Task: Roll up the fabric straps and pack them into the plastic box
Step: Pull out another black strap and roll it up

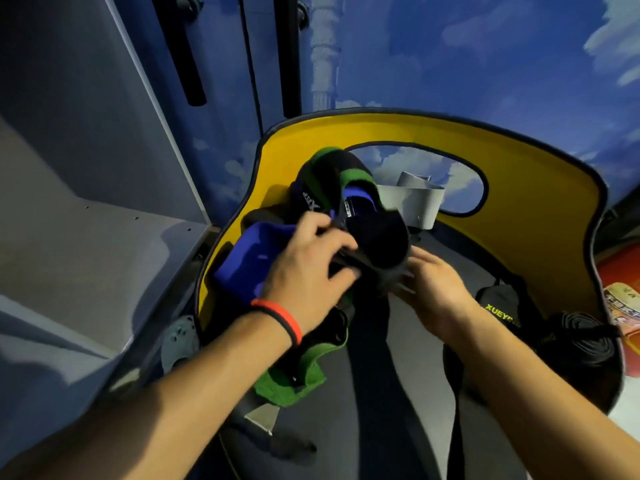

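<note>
A wall (485,64) painted with blue sky and clouds fills the background, with a grey cabinet (86,168) on the left. In front stands a chair (536,220) with a yellow, dark-rimmed back that has an oval cutout.

Over its grey seat the person holds up a tangled bundle of fabric straps: a blue strap (242,265) to the left, a green strap (294,382) hanging down below the wrist, and a black strap (377,237) on top. The left hand (308,271) grips the bundle, fingers curled over the blue and black fabric. The right hand (440,292) reaches in from the other side, fingertips at the lower edge of the black strap, but motion blur hides whether they pinch it.

On the seat's right side lie rolled black straps (581,341), one printed "XUEYING". A grey plastic box (412,202) (only partly visible) sits behind the bundle, near the chair back. Orange and black wristbands (280,317) circle the left wrist.
</note>
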A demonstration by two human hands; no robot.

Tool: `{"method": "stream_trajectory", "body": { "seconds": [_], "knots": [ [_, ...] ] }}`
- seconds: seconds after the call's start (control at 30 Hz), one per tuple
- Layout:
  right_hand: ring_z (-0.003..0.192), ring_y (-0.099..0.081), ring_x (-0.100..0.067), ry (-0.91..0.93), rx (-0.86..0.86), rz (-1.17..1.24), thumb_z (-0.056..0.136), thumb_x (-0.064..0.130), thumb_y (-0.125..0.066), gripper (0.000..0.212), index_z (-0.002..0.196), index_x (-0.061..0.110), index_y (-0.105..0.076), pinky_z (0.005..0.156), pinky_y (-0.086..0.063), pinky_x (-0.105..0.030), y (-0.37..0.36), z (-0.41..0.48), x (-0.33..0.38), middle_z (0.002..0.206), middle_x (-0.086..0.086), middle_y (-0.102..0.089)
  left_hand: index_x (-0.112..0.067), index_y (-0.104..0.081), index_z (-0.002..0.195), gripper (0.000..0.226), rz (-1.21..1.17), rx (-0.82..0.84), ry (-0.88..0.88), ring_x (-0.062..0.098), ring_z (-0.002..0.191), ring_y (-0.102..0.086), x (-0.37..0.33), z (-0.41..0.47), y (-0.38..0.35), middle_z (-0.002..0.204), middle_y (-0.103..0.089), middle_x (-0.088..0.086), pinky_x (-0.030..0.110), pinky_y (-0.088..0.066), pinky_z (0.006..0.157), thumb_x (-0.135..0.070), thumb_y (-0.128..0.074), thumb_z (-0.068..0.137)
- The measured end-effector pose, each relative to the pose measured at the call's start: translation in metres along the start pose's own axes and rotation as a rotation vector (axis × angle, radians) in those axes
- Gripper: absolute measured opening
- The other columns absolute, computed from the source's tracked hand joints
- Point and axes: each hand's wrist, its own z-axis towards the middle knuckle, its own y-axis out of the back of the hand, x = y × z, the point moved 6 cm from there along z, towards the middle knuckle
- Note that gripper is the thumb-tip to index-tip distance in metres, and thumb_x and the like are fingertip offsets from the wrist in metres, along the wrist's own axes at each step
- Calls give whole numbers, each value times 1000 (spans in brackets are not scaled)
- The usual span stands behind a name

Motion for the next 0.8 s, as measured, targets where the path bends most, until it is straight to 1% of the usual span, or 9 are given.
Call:
{"method": "stream_trajectory", "body": {
  "seconds": [0.2, 0.3, 0.4, 0.47, 0.53, 0.6, 0.67, 0.73, 0.8],
  "knots": [
    [84, -67, -3, 404, -310, -435, 92, 51, -68, 25, 87, 27, -75, 75, -52, -22, 27, -41, 47, 88, 12, -73, -37, -42, 145, 70, 451, 227, -247, 30, 135, -40, -31, -45, -62, 147, -18, 4, 45, -36, 113, -35, -74, 83],
    [71, -63, -6, 413, -226, -522, 84, 46, -79, 24, 85, 23, -73, 68, -50, -25, 17, -47, 44, 79, 8, -70, -42, -27, 152, 82, 557, 298, -305, 32, 148, -20, -31, -52, -78, 153, -10, 7, 54, -19, 121, -35, -71, 84],
    [79, -71, -14, 314, -257, -471, 91, 24, -76, 5, 87, 22, -74, 80, -58, -44, 27, -33, 29, 81, 6, -75, -43, -25, 151, 78, 526, 446, -331, 27, 152, -5, -28, -56, -82, 163, -1, 6, 56, -7, 123, -37, -69, 87],
    [90, -72, -29, 231, -274, -350, 94, 24, -70, 9, 88, 20, -75, 86, -56, -52, 33, -28, 21, 85, 0, -77, -33, -53, 136, 47, 438, 436, -441, 25, 144, -29, -35, -55, -74, 158, -32, 6, 53, -26, 119, -36, -64, 91],
    [87, -69, -38, 163, -263, -252, 91, 30, -68, 13, 83, 20, -71, 80, -55, -53, 37, -26, 17, 82, -3, -74, -21, -73, 98, 16, 324, 264, -577, 23, 107, -60, -44, -51, -58, 116, -66, 2, 45, -52, 90, -29, -61, 92],
    [72, -63, -29, 96, -172, -102, 96, 21, -62, 18, 78, 19, -64, 66, -52, -41, 33, -26, 13, 74, -5, -66, -17, -71, 83, 17, 229, 63, -599, 22, 87, -60, -49, -41, -36, 92, -66, 0, 42, -52, 73, -23, -59, 93],
    [69, -58, -23, 47, -37, 49, 101, 12, -54, 12, 91, 12, -60, 64, -48, -35, 23, -28, 13, 79, -10, -61, -16, -72, 98, 12, 189, -97, -522, 22, 101, -58, -48, -25, -17, 106, -64, 0, 43, -51, 83, -17, -64, 89],
    [74, -59, -22, 16, 56, 121, 102, 12, -51, 10, 106, 9, -59, 67, -47, -35, 18, -32, 16, 89, -14, -60, -20, -62, 130, 49, 193, -139, -357, 23, 128, -47, -35, -5, -4, 135, -55, 0, 45, -44, 105, -17, -71, 81],
    [75, -60, -21, -5, 90, 130, 102, 12, -50, 10, 108, 9, -58, 67, -48, -32, 18, -34, 18, 89, -13, -61, -32, -32, 154, 89, 225, 31, -155, 23, 145, -28, -12, 12, -2, 157, -34, -4, 49, -32, 117, -33, -78, 77]
  ]
}}
